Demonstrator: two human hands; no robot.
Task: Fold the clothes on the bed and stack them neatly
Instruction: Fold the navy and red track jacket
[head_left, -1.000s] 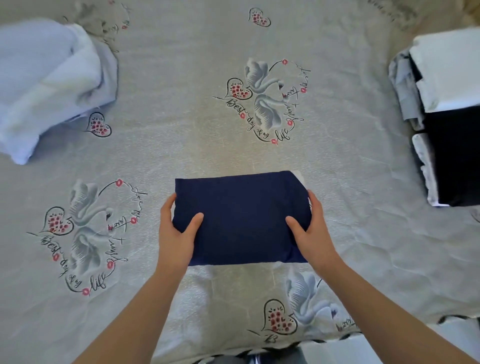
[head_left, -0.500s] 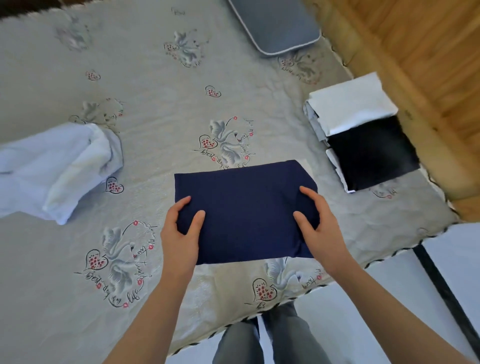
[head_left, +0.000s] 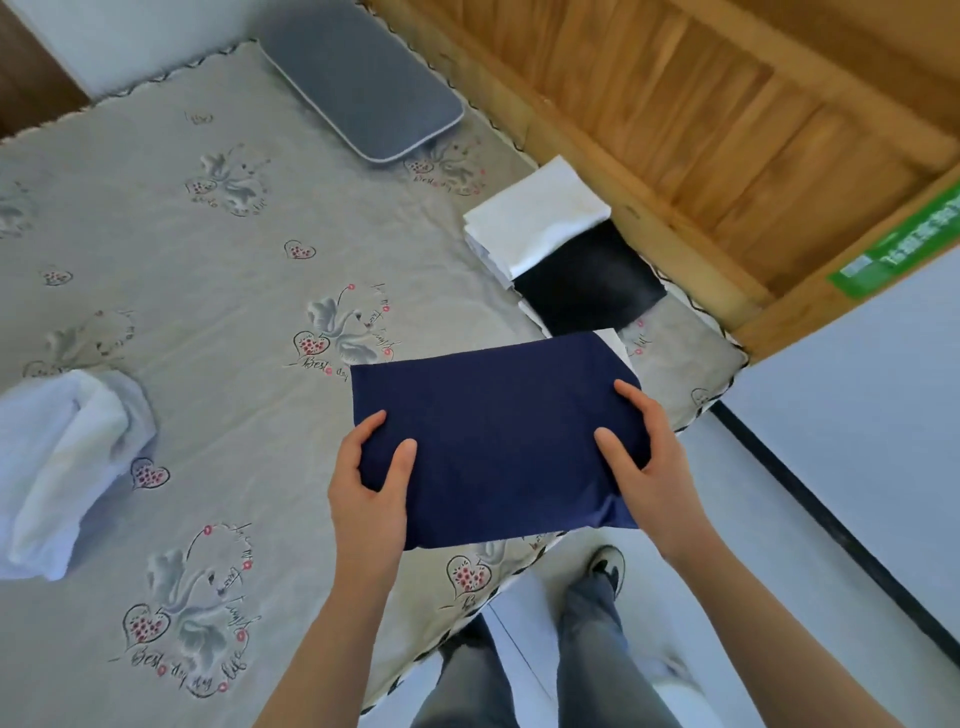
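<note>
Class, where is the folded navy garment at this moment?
In the head view, the navy garment sits low and right of centre, gripped by the left hand and right hand, just short of the stack.

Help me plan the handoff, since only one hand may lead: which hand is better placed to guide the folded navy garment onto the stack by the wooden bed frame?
Probably the right hand: it grips the navy garment on the edge nearer the stack. The left hand holds the far edge.
</note>
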